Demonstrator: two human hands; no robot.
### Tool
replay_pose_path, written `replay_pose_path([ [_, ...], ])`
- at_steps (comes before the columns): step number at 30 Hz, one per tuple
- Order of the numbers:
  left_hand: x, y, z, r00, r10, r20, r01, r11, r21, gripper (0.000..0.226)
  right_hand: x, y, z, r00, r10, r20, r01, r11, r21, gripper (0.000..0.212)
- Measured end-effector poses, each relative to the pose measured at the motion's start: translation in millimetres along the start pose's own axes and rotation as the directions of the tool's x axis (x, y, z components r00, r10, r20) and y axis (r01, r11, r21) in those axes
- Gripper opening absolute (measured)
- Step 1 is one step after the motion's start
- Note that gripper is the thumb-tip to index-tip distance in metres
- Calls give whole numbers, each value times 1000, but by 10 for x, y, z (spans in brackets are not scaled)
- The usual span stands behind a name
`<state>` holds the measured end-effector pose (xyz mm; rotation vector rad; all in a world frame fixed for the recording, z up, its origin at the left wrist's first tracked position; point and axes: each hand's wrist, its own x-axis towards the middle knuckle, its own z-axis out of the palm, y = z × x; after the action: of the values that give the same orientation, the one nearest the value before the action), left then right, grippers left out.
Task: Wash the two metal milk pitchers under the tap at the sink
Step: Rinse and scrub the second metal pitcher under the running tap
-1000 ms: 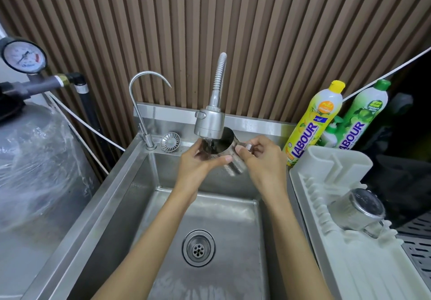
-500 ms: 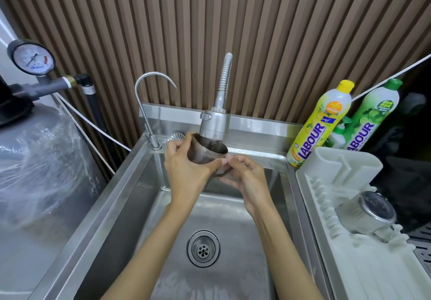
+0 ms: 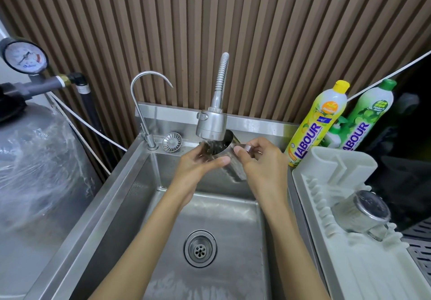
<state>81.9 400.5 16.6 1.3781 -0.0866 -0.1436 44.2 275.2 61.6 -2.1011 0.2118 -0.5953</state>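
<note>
Under the spray tap [image 3: 211, 125], at about twelve o'clock from the drain [image 3: 200, 248], a metal milk pitcher [image 3: 229, 159] is being held over the sink [image 3: 121, 194], tilted so that its open mouth is facing up and toward the spray head. Water is running into that mouth. The left hand [image 3: 198, 164] is wrapping around the pitcher's near wall, thumb lying across the front and fingers curling behind the rim. The right hand [image 3: 261, 162] is pinching the pitcher's handle [image 3: 246, 146] between thumb and forefinger, at three o'clock from the body. Both forearms are reaching in from six o'clock.

Out at four o'clock from the drain, the second pitcher [image 3: 363, 211] is lying on its side on the white drying rack [image 3: 338, 264], base turned toward the camera, well apart from the hands. Two dish soap bottles [image 3: 319, 122] are standing at two o'clock, behind the rack, and a slim gooseneck faucet [image 3: 149, 103] is rising at eleven o'clock, with a loose strainer [image 3: 172, 142] just beside its foot.

Judging by this layout, one pitcher is probably already washed and draining, and the one in hand is mid-rinse, so the task is looking well past halfway. Emptying this pitcher and racking it is what seems to be remaining.
</note>
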Motion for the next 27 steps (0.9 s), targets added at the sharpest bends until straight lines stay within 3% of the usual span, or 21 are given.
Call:
replay_pose_path([
  [3, 54, 11, 37, 987, 110, -113, -111, 994, 2, 51, 68, 101, 79, 995, 70, 66, -82, 978, 191, 24],
  [6, 87, 70, 3, 961, 203, -186, -196, 979, 56, 70, 109, 173, 169, 967, 135, 214, -219, 870, 442, 12],
  [10, 55, 192, -61, 900, 385, -202, -307, 891, 333, 82, 72, 307, 309, 913, 180, 366, -386, 668, 636, 12],
  [12, 2, 233, -53, 870, 436, -229, -304, 841, 448, 81, 38, 330, 345, 895, 181, 407, -426, 620, 659, 9],
  [16, -64, 231, -43, 846, 446, -293, -218, 790, 573, 75, 8, 323, 317, 890, 205, 408, -433, 663, 611, 10],
  [19, -99, 218, -23, 852, 402, -336, -164, 814, 557, 70, 10, 268, 231, 900, 232, 370, -408, 746, 527, 14],
  [23, -109, 200, -4, 916, 189, -352, -45, 924, 379, 39, 89, 171, 82, 936, 260, 238, -325, 898, 298, 20],
  [27, -92, 156, 13, 980, -24, -196, 55, 987, 154, 36, 140, -42, -82, 990, 111, 90, -107, 993, -41, 26],
])
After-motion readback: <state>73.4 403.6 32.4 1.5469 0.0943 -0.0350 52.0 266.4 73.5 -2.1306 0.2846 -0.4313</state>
